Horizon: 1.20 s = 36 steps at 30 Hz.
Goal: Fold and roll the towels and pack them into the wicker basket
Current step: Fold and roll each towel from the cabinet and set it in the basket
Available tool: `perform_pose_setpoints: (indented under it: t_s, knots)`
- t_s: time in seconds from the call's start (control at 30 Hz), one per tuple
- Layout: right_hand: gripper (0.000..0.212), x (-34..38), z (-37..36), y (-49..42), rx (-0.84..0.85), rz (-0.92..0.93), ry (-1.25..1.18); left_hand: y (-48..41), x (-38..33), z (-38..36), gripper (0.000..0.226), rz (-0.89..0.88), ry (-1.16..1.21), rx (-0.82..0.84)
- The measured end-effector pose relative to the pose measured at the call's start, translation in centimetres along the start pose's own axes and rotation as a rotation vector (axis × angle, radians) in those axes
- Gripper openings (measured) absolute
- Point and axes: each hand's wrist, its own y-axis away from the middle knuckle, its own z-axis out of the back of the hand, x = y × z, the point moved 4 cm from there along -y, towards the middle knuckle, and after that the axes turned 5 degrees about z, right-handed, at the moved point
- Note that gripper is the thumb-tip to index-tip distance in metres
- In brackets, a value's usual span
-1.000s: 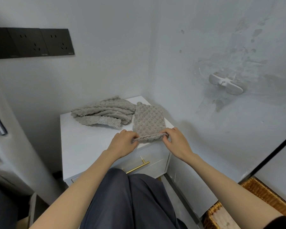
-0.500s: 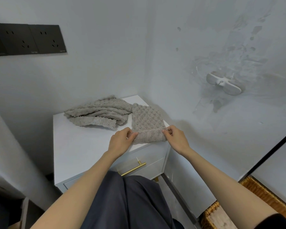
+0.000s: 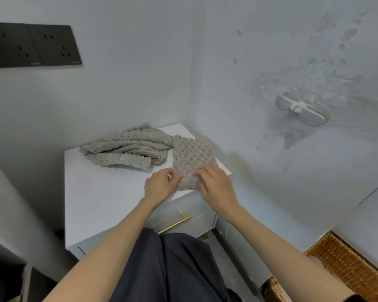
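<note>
So the folded grey waffle-knit towel (image 3: 192, 155) is lying flat on the right side of the small white table (image 3: 100, 192), near the corner of the walls, and its near end is bunched into a little roll. The left hand (image 3: 159, 185) is pinching the left end of that roll, and the right hand (image 3: 216, 186) has its fingers curled over the right end, though it's a bit blurry. A loose heap of matching grey towels (image 3: 124, 149) sits just beside it, touching. The brown wicker basket (image 3: 345, 264) is down on the floor, far right.
</note>
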Motion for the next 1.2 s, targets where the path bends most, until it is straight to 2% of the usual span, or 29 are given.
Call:
perform_pose_setpoints:
  t_s: [0.13, 0.43, 0.5, 0.57, 0.63, 0.7, 0.8, 1.0, 1.1, 1.2]
  knots:
    - [0.039, 1.9, -1.3, 0.8, 0.052, 0.134, 0.029, -0.1, -0.2, 0.0, 0.033, -0.014, -0.031, -0.007]
    - [0.06, -0.9, -0.6, 2.2, 0.093, 0.063, 0.198, 0.2, -0.8, 0.2, 0.032, -0.026, -0.13, -0.041]
    - [0.06, -1.5, -0.3, 2.3, 0.107, 0.048, 0.197, 0.7, -1.1, 0.5, 0.029, -0.092, -0.159, -0.115]
    - [0.062, -1.9, 0.0, 2.4, 0.118, 0.035, 0.187, 1.2, -1.7, 1.0, 0.021, -0.248, -0.177, -0.2]
    - [0.062, -2.3, 0.1, 2.5, 0.137, 0.033, 0.178, 1.4, -2.4, 1.1, 0.012, -0.442, -0.215, -0.188]
    - [0.061, -2.7, -0.1, 2.4, 0.187, 0.015, 0.12, 1.7, -2.6, 0.9, 0.018, -0.547, -0.258, -0.123]
    - [0.058, -3.8, -0.6, 2.8, 0.255, -0.065, 0.049, 2.0, -1.8, 0.8, 0.026, -0.529, -0.285, -0.1]
    - [0.04, -4.9, -0.4, 2.9, 0.201, -0.172, -0.121, 2.4, -0.6, 0.8, 0.04, -0.453, -0.356, -0.079]
    - [0.038, -5.6, -0.2, 3.0, 0.228, -0.265, -0.264, 2.0, -1.0, 0.9, 0.038, -0.44, -0.356, -0.043]
    - [0.035, -6.1, -0.1, 2.7, 0.317, -0.339, -0.334, 1.8, -1.0, 1.4, 0.027, -0.389, -0.29, -0.036]
